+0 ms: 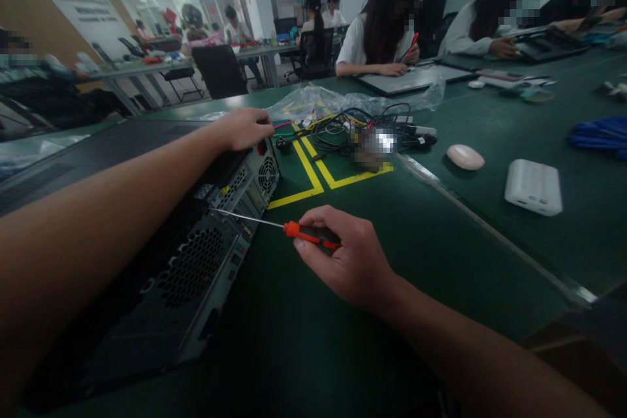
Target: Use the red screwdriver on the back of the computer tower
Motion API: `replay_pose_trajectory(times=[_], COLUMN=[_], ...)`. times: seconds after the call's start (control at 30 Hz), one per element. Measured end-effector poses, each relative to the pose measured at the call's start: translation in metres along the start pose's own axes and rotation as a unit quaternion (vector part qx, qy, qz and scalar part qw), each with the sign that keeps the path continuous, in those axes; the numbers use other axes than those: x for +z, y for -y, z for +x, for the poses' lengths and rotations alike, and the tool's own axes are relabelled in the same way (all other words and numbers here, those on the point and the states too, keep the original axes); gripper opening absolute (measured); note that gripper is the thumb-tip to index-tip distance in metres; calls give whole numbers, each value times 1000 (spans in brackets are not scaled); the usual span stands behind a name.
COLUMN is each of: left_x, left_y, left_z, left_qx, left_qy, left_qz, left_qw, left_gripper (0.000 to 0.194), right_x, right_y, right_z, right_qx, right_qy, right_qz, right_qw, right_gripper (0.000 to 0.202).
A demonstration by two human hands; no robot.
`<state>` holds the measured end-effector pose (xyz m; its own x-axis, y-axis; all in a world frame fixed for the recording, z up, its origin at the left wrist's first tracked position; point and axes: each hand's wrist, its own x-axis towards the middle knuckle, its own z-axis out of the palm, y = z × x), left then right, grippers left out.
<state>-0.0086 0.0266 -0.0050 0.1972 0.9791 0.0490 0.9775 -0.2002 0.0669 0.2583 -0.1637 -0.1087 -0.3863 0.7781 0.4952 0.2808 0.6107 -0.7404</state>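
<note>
A black desktop computer case (112, 333) lies on the green table to the left, its vented rear panel turned toward the right. My left hand (245, 129) rests on the far rear corner of the case, fingers bent over its edge; the fingertips are partly hidden. In my right hand (350, 251) is a screwdriver (308, 234) with an orange and black handle, gripped between thumb and fingers. Its thin shaft points left, and the tip is at the rear panel near the upper edge. I cannot tell whether the tip sits in a screw.
Beyond the case lie tangled black cables (337, 137) and clear plastic wrap (313, 99). Yellow tape (313, 186) marks the table (470, 274). Farther right are a pale oval object (465, 157), a white block-shaped device (533, 187) and a blue bundle (600, 134). Other people work across the table.
</note>
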Motion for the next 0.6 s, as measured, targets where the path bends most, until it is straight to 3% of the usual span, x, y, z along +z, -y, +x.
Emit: replay_pose_trajectory(times=[0.6], left_x=[0], left_y=[-2], left_z=[0], left_qx=[-7], left_qy=[2], left_qz=[11], left_qw=[1000], left_gripper=[59], right_x=[-2], right_y=[-2], right_z=[0], right_qx=[-5], right_qy=[21], right_qz=[3], right_qw=[1000], right_gripper=[12])
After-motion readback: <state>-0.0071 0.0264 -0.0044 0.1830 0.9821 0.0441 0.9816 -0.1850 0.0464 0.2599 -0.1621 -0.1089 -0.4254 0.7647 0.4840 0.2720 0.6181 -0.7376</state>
